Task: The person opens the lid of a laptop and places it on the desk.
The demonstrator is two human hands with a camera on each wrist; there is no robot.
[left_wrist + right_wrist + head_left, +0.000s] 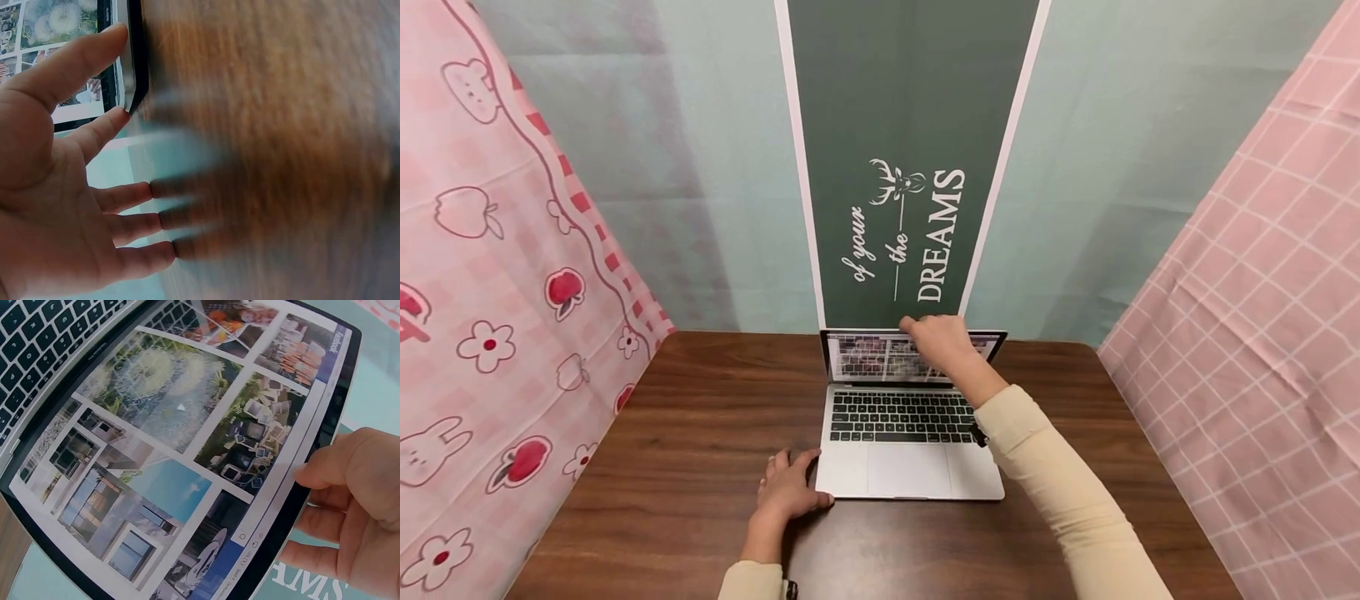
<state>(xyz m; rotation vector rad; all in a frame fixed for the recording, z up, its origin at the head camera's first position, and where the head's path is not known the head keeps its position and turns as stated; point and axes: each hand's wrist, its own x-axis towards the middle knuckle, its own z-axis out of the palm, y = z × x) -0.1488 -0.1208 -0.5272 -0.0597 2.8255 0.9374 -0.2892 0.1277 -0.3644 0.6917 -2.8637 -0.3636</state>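
Observation:
An open silver laptop (pixel 842 475) lies on the wooden table (pixel 700 433), its lit screen (pixel 156 456) showing a page of several photos. At the top edge of that screen, my right hand (pixel 942 342) pinches the rim, thumb on the front and fingers behind, as the right wrist view shows. My left hand (pixel 790 487) rests beside the laptop's left side with its fingers spread. In the left wrist view, the left thumb (pixel 81 62) and index fingertip touch the laptop's edge, and the other fingertips meet the table. My right forearm hides part of the keyboard (pixel 895 417).
Behind the table hangs a pale green cloth (pixel 647 208) with a dark green lettered panel (pixel 917 100). Pink patterned cloth (pixel 490 275) borders the left side, and pink checked cloth (pixel 1247 275) the right.

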